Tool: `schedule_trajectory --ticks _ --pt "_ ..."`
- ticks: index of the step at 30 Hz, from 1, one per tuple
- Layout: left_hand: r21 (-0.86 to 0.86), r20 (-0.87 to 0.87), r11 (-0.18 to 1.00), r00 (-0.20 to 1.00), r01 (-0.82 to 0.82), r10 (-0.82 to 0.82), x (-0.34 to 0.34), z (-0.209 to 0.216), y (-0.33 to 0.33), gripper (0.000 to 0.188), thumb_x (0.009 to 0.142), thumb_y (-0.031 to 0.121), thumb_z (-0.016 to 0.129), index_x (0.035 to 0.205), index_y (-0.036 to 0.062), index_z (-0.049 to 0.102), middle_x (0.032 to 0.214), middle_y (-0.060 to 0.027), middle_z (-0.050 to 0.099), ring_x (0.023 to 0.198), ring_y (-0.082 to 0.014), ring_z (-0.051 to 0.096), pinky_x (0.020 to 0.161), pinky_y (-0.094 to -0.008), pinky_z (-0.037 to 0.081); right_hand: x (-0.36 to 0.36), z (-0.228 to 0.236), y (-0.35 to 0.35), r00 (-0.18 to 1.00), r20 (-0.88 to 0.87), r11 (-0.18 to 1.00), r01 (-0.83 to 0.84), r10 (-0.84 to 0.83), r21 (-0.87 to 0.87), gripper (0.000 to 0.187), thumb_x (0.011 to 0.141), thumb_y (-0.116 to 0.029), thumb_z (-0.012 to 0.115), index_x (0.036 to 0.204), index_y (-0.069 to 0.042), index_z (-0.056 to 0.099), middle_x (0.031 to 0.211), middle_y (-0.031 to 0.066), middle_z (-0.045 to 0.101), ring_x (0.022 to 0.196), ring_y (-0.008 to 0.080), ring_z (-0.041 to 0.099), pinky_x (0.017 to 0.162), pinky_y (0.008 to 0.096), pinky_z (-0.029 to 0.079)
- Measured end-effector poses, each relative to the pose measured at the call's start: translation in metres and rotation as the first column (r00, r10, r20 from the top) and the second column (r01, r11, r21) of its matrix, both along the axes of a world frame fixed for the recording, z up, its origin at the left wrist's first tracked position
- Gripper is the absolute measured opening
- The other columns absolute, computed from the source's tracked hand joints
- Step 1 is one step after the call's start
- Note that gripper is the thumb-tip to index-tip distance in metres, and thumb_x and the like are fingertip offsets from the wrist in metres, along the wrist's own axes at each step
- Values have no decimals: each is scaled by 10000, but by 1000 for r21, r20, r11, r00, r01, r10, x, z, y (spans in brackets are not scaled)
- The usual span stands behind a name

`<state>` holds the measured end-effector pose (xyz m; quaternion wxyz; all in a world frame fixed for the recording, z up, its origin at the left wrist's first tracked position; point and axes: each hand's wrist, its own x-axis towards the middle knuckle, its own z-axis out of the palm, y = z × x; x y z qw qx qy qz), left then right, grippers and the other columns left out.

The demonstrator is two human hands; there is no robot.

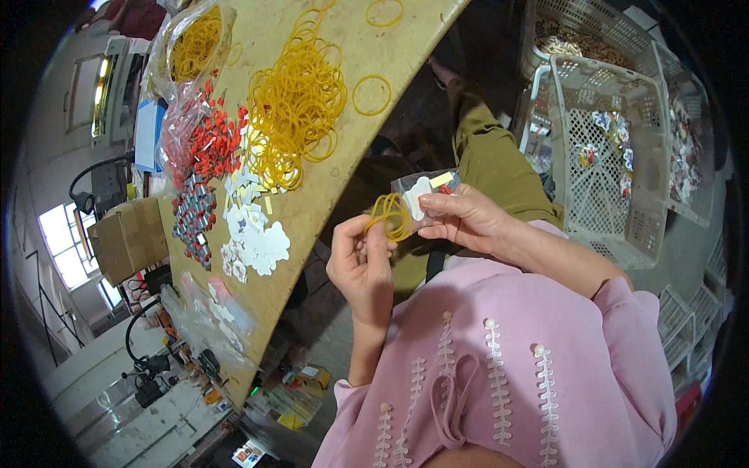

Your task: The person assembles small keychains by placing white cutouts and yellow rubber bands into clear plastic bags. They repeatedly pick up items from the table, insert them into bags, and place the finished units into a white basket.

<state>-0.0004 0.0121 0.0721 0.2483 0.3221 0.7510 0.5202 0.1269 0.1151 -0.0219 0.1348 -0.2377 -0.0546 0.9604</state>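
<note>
I have a small clear plastic bag (pixel 425 195) pinched in my right hand (pixel 466 221), thumb on top and fingers closed underneath, and I can see a white flat cut-out, a yellowish strip and something red through its film. A yellow rubber band (pixel 390 216) loops between both my hands, touching the left edge of the bag; my left hand (pixel 360 261) holds the band's lower left part with the thumb and fingertips pressed shut on it, the other fingers curled in. Both hands sit in front of my chest, off the edge of the wooden table (pixel 312 203), above my olive-green trouser leg (pixel 491 164). On the table to my left lies a large heap of yellow rubber bands (pixel 295 101), with a single band (pixel 371 95) lying apart beside it. Just beside the heap are white flat cut-outs (pixel 257 242), a pile of red and silver small parts (pixel 204 168), and a clear bag of more yellow bands (pixel 193 43) at the far end. A brown cardboard box (pixel 129 238) stands beyond the table edge. To my right stand white plastic lattice baskets (pixel 605 148), holding small colourful pieces.
</note>
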Motion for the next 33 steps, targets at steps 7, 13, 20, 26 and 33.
schedule_trajectory --ticks 7,13,20,26,33 --pt "45 279 999 960 4 -16 1 -2 4 152 939 18 644 1079 -27 609 919 -45 664 737 -53 605 671 -187 511 0 0 -1 999 -50 1000 3 -3 2 319 925 -173 706 1175 3 616 1046 111 702 890 191 720 769 314 634" --pt "-74 46 992 994 98 -95 -5 -5 -4 247 919 -21 645 1157 -30 583 1001 -60 663 819 -58 613 728 -189 507 1 3 0 999 -34 1000 -19 19 8 314 917 -158 712 1174 0 622 1057 107 702 887 184 719 755 304 632" --pt "69 355 998 934 1 -25 -3 3 1 229 921 11 645 1142 -13 590 929 -19 640 739 -23 543 667 -161 446 0 4 -3 999 29 999 -21 19 50 260 902 -140 723 1124 -29 643 1015 77 707 874 162 710 752 305 626" --pt "94 331 995 942 28 -57 -2 5 -1 245 928 69 645 1154 -2 584 870 -2 612 659 -8 474 589 -150 379 0 2 -4 1000 17 1000 -4 3 15 260 915 -128 705 1140 -25 626 1019 78 703 877 175 710 779 323 625" --pt "161 530 987 843 -2 -85 -9 8 4 260 939 82 640 1180 3 578 850 -20 623 615 -7 464 557 -140 368 -3 -3 -2 990 -142 992 -34 17 -119 303 923 -96 680 1199 0 599 1054 125 697 919 213 717 790 345 636"
